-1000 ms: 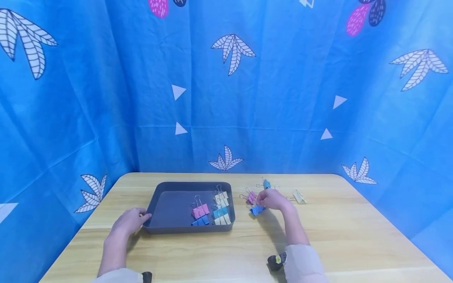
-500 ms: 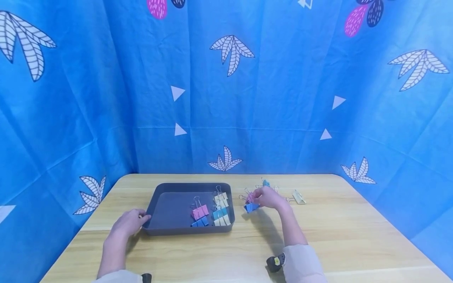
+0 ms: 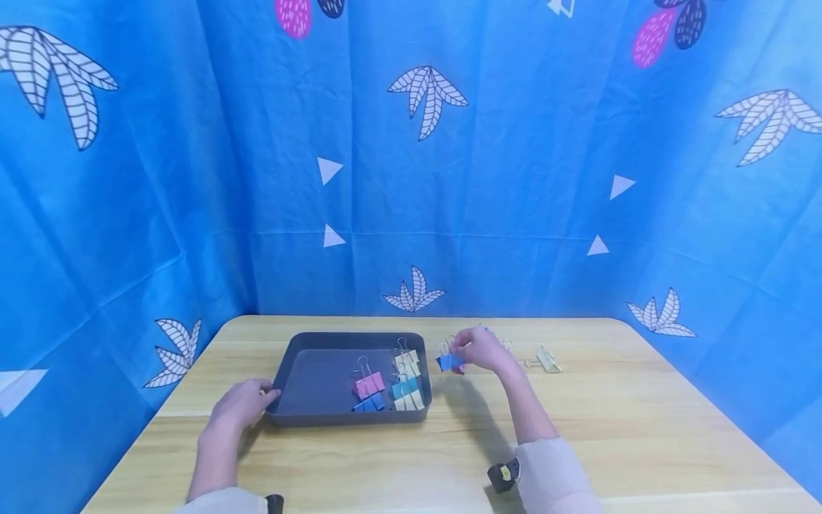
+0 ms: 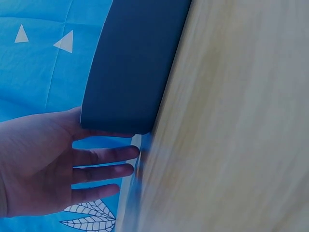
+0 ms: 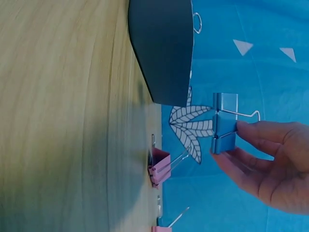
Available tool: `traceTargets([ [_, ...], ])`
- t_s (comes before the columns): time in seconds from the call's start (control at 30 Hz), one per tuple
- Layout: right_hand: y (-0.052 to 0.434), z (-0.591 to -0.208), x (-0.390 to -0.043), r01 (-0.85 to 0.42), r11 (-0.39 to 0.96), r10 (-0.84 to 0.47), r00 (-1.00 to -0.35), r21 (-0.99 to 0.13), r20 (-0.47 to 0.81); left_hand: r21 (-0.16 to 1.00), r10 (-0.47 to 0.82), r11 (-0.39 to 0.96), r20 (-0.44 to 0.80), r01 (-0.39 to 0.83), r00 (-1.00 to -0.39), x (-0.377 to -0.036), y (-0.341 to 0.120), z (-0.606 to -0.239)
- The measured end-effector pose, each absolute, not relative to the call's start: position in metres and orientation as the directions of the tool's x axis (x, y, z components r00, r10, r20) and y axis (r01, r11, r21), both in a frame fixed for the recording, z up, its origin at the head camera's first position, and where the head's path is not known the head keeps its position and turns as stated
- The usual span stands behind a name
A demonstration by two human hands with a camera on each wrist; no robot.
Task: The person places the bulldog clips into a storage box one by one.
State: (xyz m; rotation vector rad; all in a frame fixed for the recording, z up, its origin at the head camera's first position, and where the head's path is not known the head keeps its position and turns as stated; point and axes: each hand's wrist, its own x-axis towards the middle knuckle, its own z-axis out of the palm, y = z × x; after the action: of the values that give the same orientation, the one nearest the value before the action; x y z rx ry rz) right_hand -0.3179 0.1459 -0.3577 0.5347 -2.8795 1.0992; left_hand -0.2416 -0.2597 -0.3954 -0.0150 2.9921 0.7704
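Over the wooden desk (image 3: 385, 464), the fingers of the right hand (image 3: 480, 348) pinch a blue clip (image 5: 224, 124) at three o'clock from the tray (image 3: 347, 420); the left hand's (image 3: 241, 403) straight fingers touch it. The clip seems light, stiff and smooth, best gripped across its flat sides.

No text, brand or number can be read in any view. At the near right, the black wrist device (image 3: 496, 480) bears a small yellow patch (image 3: 506, 473), too small to tell whether lettering is on it. The far blue curtain (image 3: 385, 193) is printed only with figures: white triangles (image 3: 329, 170), white leaf sprigs (image 3: 432, 107) and pink drops (image 3: 653, 38).
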Motion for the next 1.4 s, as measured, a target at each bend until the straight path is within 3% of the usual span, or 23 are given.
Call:
traceTargets([
  [0.73,0.112,-0.340,-0.320,-0.225,0.712,-0.184,-0.974,-0.665,0.133,0.467,-0.022,0.883,-0.032,-0.034,-0.999,-0.240,-0.256,-0.394],
  [1.4,0.078,-0.336,-0.323,-0.286,0.717,-0.217,-0.958,-0.636,0.186,0.477,-0.024,0.878,-0.035,-0.038,-0.999,-0.240,-0.257,-0.394],
])
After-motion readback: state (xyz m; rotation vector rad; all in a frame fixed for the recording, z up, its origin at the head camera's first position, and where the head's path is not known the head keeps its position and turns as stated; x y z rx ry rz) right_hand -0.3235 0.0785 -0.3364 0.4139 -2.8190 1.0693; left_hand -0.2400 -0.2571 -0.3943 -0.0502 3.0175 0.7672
